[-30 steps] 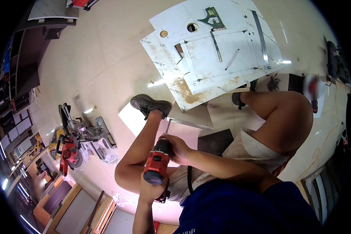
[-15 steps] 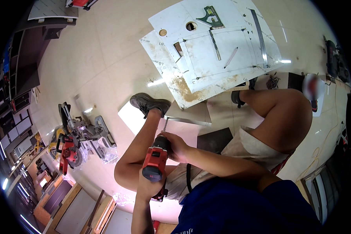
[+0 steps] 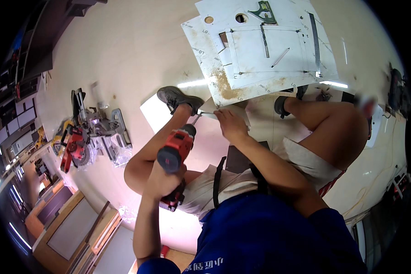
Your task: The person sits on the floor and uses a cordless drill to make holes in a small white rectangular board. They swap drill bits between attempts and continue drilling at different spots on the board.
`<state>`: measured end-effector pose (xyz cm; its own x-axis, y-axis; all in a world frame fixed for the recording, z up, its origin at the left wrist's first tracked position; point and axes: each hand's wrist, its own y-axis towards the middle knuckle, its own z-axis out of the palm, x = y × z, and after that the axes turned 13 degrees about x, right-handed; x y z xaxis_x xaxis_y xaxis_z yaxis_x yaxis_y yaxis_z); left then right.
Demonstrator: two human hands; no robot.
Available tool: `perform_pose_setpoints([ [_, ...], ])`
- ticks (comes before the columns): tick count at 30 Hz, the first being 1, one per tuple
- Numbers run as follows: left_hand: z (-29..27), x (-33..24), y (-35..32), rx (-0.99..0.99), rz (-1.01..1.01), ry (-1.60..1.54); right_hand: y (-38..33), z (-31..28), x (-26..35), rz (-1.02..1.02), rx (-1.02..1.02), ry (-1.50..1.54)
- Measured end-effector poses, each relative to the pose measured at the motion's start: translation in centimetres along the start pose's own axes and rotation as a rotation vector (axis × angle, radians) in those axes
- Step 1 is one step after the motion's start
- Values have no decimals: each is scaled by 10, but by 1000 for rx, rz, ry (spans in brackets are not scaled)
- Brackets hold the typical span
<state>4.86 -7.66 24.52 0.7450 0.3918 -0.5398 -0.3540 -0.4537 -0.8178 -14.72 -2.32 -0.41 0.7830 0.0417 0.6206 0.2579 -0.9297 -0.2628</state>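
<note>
In left hand (image 3: 162,180), red drill (image 3: 176,150)

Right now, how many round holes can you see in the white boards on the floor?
2. Both are near the far edge of the boards: a small hole to the left, a larger hole just right of it. Others may be hidden.

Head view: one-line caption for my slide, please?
Seated on the floor, left hand grips a red cordless drill while right hand steadies a small white piece at its bit.
</note>
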Motion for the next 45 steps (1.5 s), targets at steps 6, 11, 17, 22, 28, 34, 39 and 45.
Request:
perform_pose_setpoints([
  [6, -13, -6, 3, 31, -8, 38, -1, 1, -10, 11, 94, 38],
  [11, -23, -40, 0, 87, -107, 87, 1, 10, -15, -29, 11, -36],
  [17, -34, -8, 17, 122, -91, 251, -1, 3, -11, -19, 22, -33],
  [22, -41, -16, 19, 186, -126, 266, 1, 3, -13, -5, 44, -34],
  [28, -47, -17, 17, 236, -152, 400, -1, -2, -8, -23, 52, -31],
  [34, -49, -13, 15, 185, -134, 380, -1, -2, -10, -24, 52, -30],
  [39, -47, -18, 10, 199, -155, 330, 1, -1, -10, -19, 66, -54],
  [45, -48, -21, 9, 210, -136, 337, 1, 0, -12, -40, 49, -30],
])
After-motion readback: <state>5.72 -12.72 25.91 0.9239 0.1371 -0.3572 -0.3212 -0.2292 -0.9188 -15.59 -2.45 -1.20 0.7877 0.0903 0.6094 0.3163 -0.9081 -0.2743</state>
